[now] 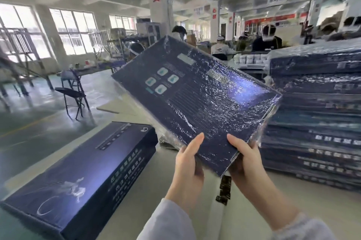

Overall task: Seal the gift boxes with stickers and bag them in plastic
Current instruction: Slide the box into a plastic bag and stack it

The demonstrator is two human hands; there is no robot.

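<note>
A dark blue gift box [195,99] wrapped in crinkled clear plastic is held up in the air, tilted, its printed back face toward me. My left hand [188,163] grips its near edge, thumb on top and fingers underneath. My right hand [245,163] grips the same edge at the near corner, thumb on top. A second dark blue gift box [82,177] without plastic lies flat on the table at the lower left. A strip of dark stickers [224,191] lies on the table between my forearms.
A tall stack of plastic-bagged boxes [316,122] stands on the table [312,210] at the right. Left of the table is open floor with a folding chair [75,93]. Other workers sit at benches in the background [265,40].
</note>
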